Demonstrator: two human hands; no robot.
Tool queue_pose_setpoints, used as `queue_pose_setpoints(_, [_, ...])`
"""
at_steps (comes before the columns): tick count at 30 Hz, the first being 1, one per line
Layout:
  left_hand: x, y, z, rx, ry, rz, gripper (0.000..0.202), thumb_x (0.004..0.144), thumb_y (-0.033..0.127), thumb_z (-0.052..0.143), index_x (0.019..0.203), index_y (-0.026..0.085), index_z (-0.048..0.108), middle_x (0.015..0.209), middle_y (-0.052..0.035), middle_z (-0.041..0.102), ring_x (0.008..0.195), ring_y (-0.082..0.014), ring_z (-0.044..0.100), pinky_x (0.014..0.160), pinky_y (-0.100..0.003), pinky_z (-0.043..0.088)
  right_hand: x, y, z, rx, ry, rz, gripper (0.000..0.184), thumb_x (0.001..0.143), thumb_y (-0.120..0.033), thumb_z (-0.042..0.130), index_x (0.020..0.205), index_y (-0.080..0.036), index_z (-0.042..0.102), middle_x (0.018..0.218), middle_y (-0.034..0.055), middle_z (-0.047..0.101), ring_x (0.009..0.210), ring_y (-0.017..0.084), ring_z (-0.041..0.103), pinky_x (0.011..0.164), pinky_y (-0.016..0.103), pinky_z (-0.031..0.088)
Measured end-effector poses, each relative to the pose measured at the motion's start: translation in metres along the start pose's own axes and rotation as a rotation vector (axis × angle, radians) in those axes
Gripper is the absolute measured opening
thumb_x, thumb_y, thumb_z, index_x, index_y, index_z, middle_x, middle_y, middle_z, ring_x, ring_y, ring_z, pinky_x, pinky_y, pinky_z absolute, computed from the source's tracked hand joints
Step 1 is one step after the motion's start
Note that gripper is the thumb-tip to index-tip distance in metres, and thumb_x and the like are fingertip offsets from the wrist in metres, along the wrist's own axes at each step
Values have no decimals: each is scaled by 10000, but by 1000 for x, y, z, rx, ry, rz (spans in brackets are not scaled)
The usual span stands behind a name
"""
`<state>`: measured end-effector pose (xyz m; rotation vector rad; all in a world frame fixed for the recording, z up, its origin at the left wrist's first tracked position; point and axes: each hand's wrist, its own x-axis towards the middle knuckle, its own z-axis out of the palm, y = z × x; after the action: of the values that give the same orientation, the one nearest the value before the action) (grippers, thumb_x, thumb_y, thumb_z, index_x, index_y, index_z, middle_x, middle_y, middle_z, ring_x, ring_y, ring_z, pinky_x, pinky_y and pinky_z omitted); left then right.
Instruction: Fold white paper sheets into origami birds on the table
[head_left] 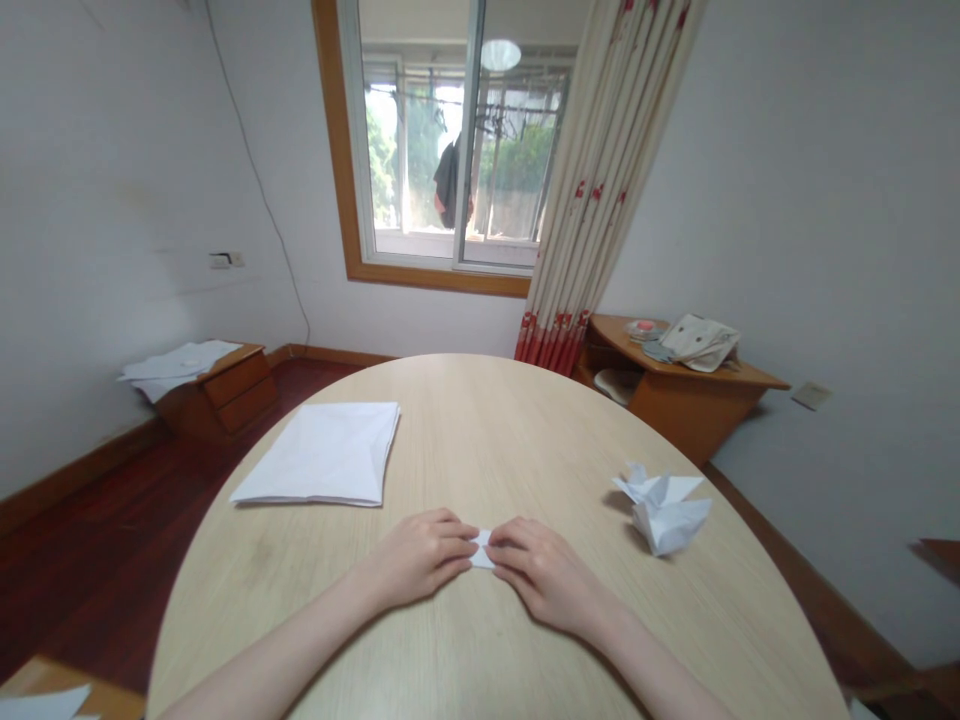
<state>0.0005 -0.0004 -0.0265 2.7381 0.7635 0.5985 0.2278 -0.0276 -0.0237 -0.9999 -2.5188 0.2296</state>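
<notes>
A small folded piece of white paper (pixel 482 556) lies on the table in front of me, mostly covered by my fingers. My left hand (pixel 427 552) closes on its left side, thumb and fingers together. From the right, my right hand (pixel 541 572) pinches the opposite side, its fingertips almost meeting those of the left. To the left rests a stack of white paper sheets (pixel 322 455). Folded white paper shapes (pixel 664 508), with pointed flaps, sit together at the right.
The round wooden table (pixel 480 420) has its curved edge on both sides. Beyond it, a small drawer cabinet (pixel 238 385) holds papers at the left. A corner desk (pixel 675 395) with a cloth bag (pixel 701 342) stands at the right, beside a long curtain (pixel 581 200) and a window.
</notes>
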Motion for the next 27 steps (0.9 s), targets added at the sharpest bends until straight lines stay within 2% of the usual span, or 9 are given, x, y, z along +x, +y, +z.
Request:
queue_pose_setpoints(9, [0, 3, -3, 23, -22, -15, 268, 972, 238, 446, 1074, 222, 693, 1134, -32, 690, 970, -201, 610, 851, -324, 495, 1, -3, -1, -13, -9, -16, 240, 934, -170, 438, 973, -200, 673, 961, 78, 652, 892, 202, 579, 765, 341, 484])
queue_pose_setpoints(18, [1, 1, 6, -122, 59, -113, 268, 977, 241, 417, 986, 194, 681, 1035, -53, 703, 970, -190, 613, 875, -313, 480, 3, -2, 4, 55, 20, 28, 244, 965, -163, 363, 993, -194, 602, 979, 73, 633, 913, 192, 578, 795, 332, 493])
queue_pose_setpoints(27, [0, -3, 17, -312, 173, -221, 155, 953, 215, 448, 985, 179, 595, 974, -55, 639, 931, -178, 595, 849, -291, 469, 5, -1, 12, 142, 63, 126, 205, 968, -161, 342, 952, -197, 543, 1028, 72, 568, 973, 193, 561, 861, 348, 490])
